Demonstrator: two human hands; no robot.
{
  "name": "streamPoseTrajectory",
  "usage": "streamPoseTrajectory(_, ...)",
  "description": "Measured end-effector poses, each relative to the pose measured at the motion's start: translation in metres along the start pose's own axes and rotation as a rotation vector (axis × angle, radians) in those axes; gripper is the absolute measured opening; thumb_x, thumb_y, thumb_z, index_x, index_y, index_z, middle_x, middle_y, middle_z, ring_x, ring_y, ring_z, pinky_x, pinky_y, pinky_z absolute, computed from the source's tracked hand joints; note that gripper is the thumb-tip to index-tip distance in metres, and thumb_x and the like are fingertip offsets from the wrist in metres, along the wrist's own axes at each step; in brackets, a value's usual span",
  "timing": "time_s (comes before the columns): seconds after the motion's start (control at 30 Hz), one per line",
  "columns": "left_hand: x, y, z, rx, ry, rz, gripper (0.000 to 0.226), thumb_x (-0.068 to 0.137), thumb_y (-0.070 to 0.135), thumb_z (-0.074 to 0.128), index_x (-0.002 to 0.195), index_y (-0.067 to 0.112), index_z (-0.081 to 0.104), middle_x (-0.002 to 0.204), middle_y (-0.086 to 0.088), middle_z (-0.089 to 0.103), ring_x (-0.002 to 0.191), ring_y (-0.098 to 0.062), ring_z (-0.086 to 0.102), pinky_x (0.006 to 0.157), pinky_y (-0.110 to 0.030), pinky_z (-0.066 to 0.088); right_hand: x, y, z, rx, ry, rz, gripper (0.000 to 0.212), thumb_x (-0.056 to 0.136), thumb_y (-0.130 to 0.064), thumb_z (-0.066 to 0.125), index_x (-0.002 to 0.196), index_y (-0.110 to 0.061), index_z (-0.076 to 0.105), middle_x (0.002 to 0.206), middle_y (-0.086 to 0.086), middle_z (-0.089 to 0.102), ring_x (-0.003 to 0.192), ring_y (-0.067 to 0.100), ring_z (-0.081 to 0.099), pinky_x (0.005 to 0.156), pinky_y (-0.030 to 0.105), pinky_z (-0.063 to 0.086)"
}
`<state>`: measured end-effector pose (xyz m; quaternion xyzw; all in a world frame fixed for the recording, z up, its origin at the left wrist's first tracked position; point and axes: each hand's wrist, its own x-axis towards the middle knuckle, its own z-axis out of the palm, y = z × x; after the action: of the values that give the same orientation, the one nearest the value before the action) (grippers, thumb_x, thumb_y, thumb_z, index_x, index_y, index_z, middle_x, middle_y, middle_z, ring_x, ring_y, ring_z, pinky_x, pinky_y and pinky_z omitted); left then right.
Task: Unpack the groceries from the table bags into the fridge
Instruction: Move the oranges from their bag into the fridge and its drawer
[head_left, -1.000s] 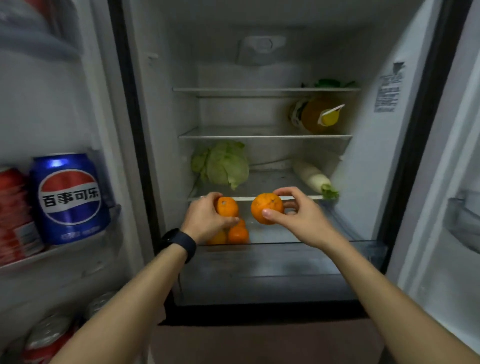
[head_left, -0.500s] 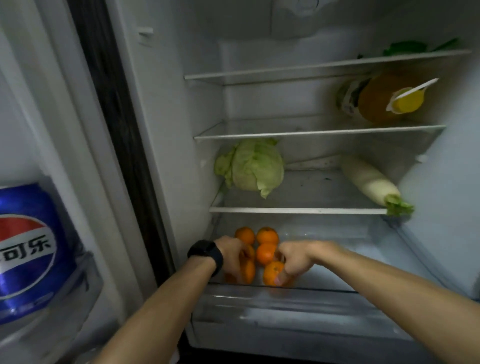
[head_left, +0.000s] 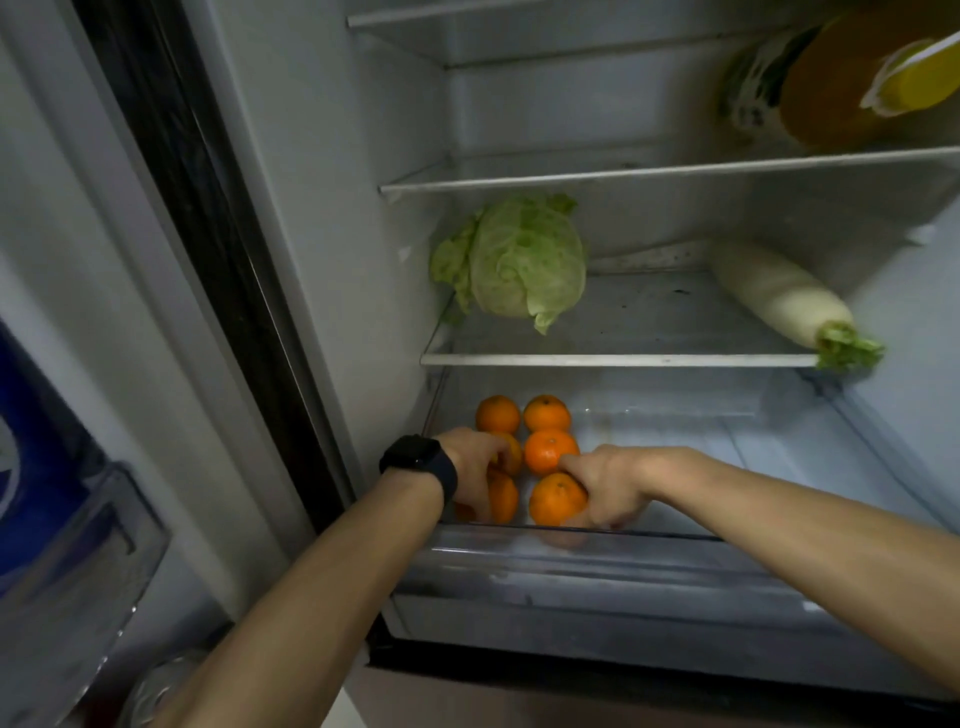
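**Open fridge, lower compartments, seen from above.** My left hand (head_left: 470, 467), with a black watch (head_left: 418, 460) on the wrist, reaches into the clear crisper drawer (head_left: 675, 538) and curls its fingers over the front left orange (head_left: 504, 500). My right hand (head_left: 608, 483) grips the front right orange (head_left: 555, 501), fingers curled round its top and right side. I cannot tell whether either fruit rests on the drawer floor. Behind them lie four more oranges (head_left: 549, 451) in two rows, one partly hidden by my left hand. On the glass shelf (head_left: 623, 359) above, a cabbage (head_left: 524, 260) sits at left and a white radish (head_left: 779, 296) at right, well apart. A bottle (head_left: 841, 88) of amber liquid lies one shelf higher. A blue can (head_left: 31, 457) stands in the door rack.
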<state>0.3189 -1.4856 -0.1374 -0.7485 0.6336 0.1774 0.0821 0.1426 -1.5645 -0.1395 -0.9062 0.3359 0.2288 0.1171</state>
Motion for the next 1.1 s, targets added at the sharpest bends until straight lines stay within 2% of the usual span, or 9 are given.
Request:
streamPoseTrajectory(0.1,0.001,0.001,0.001,0.004,-0.020,-0.020,0.071,0.075,0.032,0.085,0.136,0.028,0.048,0.133,-0.006,0.055,0.115,-0.027,0.058,0.091,-0.036,0.053,0.000,-0.001,0.002,-0.051,0.046,-0.026,0.071,0.090,-0.057,0.064,0.142,-0.018,0.038,0.130,0.013,0.057,0.111,0.029,0.059,0.085,0.033,0.048)
streamPoseTrajectory(0.23,0.001,0.001,0.003,-0.007,-0.051,-0.046,0.075,0.079,0.033,0.082,0.142,0.024,0.043,0.137,-0.008,0.053,0.119,-0.028,0.056,0.093,-0.037,0.051,-0.001,0.000,0.003,-0.007,0.047,-0.058,0.072,0.092,-0.056,0.062,0.145,-0.016,0.035,0.134,0.014,0.055,0.116,0.029,0.056,0.084,0.032,0.043)
streamPoseTrajectory(0.4,0.001,0.001,0.001,-0.009,-0.054,-0.057,0.077,0.079,0.030,0.082,0.143,0.025,0.041,0.140,-0.008,0.051,0.122,-0.029,0.055,0.095,-0.039,0.052,0.002,-0.003,0.000,0.028,0.103,-0.113,0.070,0.090,-0.048,0.069,0.145,-0.022,0.035,0.123,0.009,0.057,0.101,0.025,0.055,0.080,0.033,0.044)
streamPoseTrajectory(0.57,0.001,0.000,0.001,0.005,-0.065,-0.053,0.075,0.079,0.026,0.082,0.142,0.025,0.042,0.138,-0.009,0.052,0.119,-0.030,0.057,0.094,-0.040,0.053,0.003,0.001,0.003,0.040,0.055,-0.109,0.074,0.090,-0.044,0.069,0.151,-0.034,0.028,0.116,0.005,0.058,0.099,0.024,0.066,0.089,0.039,0.055)
streamPoseTrajectory(0.7,0.003,0.000,-0.001,0.004,-0.072,-0.052,0.075,0.078,0.028,0.083,0.141,0.025,0.044,0.137,-0.009,0.052,0.119,-0.031,0.057,0.095,-0.042,0.053,0.001,0.000,0.001,0.041,0.059,-0.114,0.084,0.089,-0.044,0.070,0.155,-0.043,0.018,0.137,0.010,0.051,0.112,0.028,0.061,0.094,0.038,0.054)
streamPoseTrajectory(0.87,0.002,0.003,-0.003,-0.015,-0.062,-0.071,0.073,0.076,0.041,0.082,0.139,0.024,0.049,0.136,-0.006,0.056,0.118,-0.027,0.058,0.097,-0.041,0.052,-0.006,-0.004,-0.008,0.121,0.028,-0.094,0.092,0.089,-0.039,0.073,0.156,-0.046,0.011,0.137,0.011,0.052,0.087,0.021,0.064,0.089,0.038,0.058)
streamPoseTrajectory(0.93,0.000,0.004,-0.004,-0.016,-0.017,-0.063,0.068,0.076,0.047,0.081,0.134,0.023,0.055,0.131,-0.005,0.060,0.115,-0.026,0.060,0.096,-0.040,0.053,-0.015,-0.004,-0.017,0.120,0.118,-0.086,0.086,0.090,-0.043,0.070,0.156,-0.043,0.016,0.137,0.006,0.056,0.099,0.024,0.068,0.097,0.038,0.054)
streamPoseTrajectory(1.0,-0.001,0.005,-0.004,-0.029,0.060,-0.048,0.056,0.078,0.045,0.079,0.127,0.024,0.061,0.126,-0.005,0.062,0.111,-0.026,0.062,0.094,-0.039,0.054,-0.029,0.001,-0.028,0.111,0.294,-0.093,0.071,0.090,-0.052,0.066,0.152,-0.038,0.034,0.136,0.004,0.059,0.119,0.027,0.059,0.103,0.034,0.046)
streamPoseTrajectory(1.1,-0.005,0.004,-0.007,-0.047,0.156,-0.058,0.039,0.085,0.039,0.072,0.119,0.022,0.066,0.120,-0.006,0.065,0.104,-0.025,0.064,0.090,-0.039,0.056,-0.051,0.013,-0.031,0.343,0.569,-0.124,0.047,0.091,-0.049,0.066,0.134,-0.032,0.059,0.116,-0.003,0.070,0.112,0.017,0.063,0.095,0.028,0.047)
